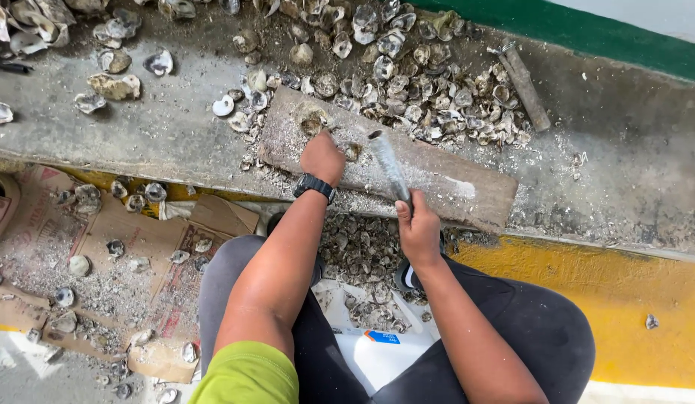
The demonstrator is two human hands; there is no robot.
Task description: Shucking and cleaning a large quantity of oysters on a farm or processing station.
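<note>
My left hand (322, 157) rests on a worn wooden board (437, 176), closed over a small oyster shell at the board's near left part. My right hand (418, 228) grips the lower end of a grey metal pipe (387, 161), which slants up over the board with its open end just right of my left hand. A black watch sits on my left wrist. What lies under my left fingers is mostly hidden.
A big heap of oyster shells (407, 82) covers the concrete ledge behind the board. A second metal tool (523, 86) lies at the back right. More shells lie between my knees (362, 258) and on flattened cardboard (138, 247) at left. A white bucket (377, 355) stands below.
</note>
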